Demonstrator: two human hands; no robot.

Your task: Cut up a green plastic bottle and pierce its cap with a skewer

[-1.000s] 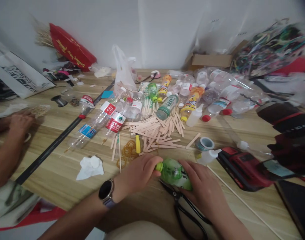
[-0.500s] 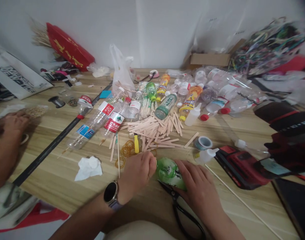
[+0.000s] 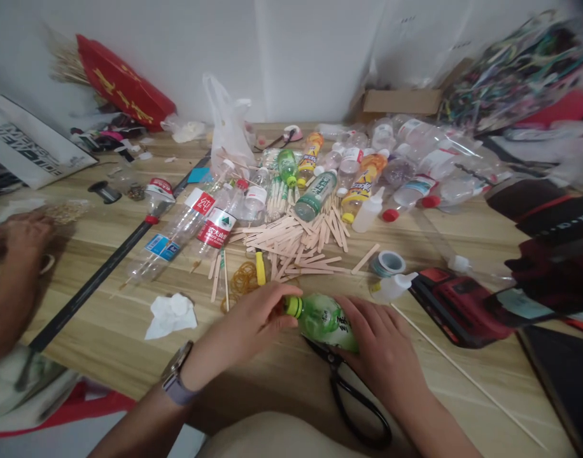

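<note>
"The left hand (image 3: 251, 324) has moved: half a second ago it was bunched over the cap (image 3: 293, 306) and hid it, and now it's loosened and the yellow-green cap shows."

"Has the wrist rolled as well?"

"Looks so. The watch (image 3: 177, 366) faced up at us before; now I see it nearly edge-on."

"Is that hand holding anything?"

"I don't think so. There's a gap between thumb and fingers, with the cap just at their tips. Whether a fingertip touches it, I can't tell."

"And the right hand (image 3: 382, 343)?"

"Still wrapped round the body of the green bottle (image 3: 323, 321), on its right end. The bottle is at the near side of the table (image 3: 105, 356), tipped over with its neck to the left."

"So what does the change mean?"

"To my eye, the turning grip is let go for the moment, and the right hand alone steadies the bottle. The cap is still on the neck; how tight, I can't say."

"Anything close by?"

"The black scissors (image 3: 361, 407) lie just on the near side of the bottle; I can't tell whether their tips run under it. Wooden sticks (image 3: 296, 245) are heaped farther off, and the drill (image 3: 463, 305) is to the right."
</note>
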